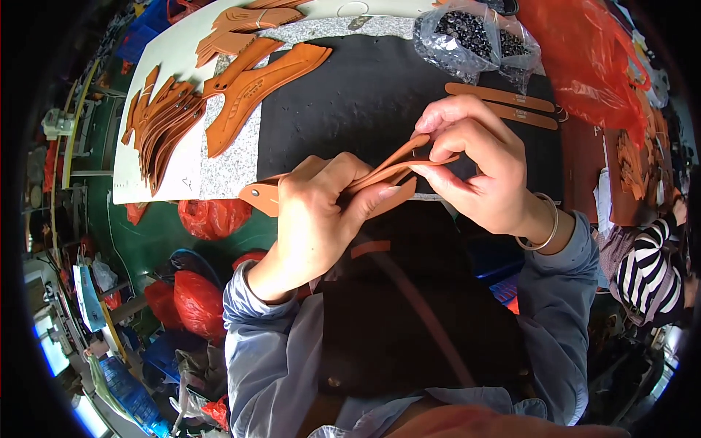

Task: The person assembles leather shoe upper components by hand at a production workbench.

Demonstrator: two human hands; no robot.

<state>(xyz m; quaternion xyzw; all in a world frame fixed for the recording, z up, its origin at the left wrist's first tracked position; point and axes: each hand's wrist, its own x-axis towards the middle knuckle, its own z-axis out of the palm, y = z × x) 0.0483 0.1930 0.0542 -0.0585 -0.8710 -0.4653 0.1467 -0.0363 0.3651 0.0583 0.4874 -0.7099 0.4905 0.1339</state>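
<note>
My left hand point(321, 212) grips tan leather straps point(380, 175) above the surface point(365, 95) edge while my right hand point(475, 168) pinches their ends; stacks of cut leather pieces point(168, 120) lie unworked nearby.

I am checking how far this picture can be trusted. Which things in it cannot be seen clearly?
Head view only:
- Tan leather strap: its middle is hidden under the left hand and right hand.
- Clear bags of small dark parts: too small to tell their kind.
- Striped sleeve of a nearby person: cut off by the right rim.
- Leather pieces: overlapping, so they cannot be counted.
</note>
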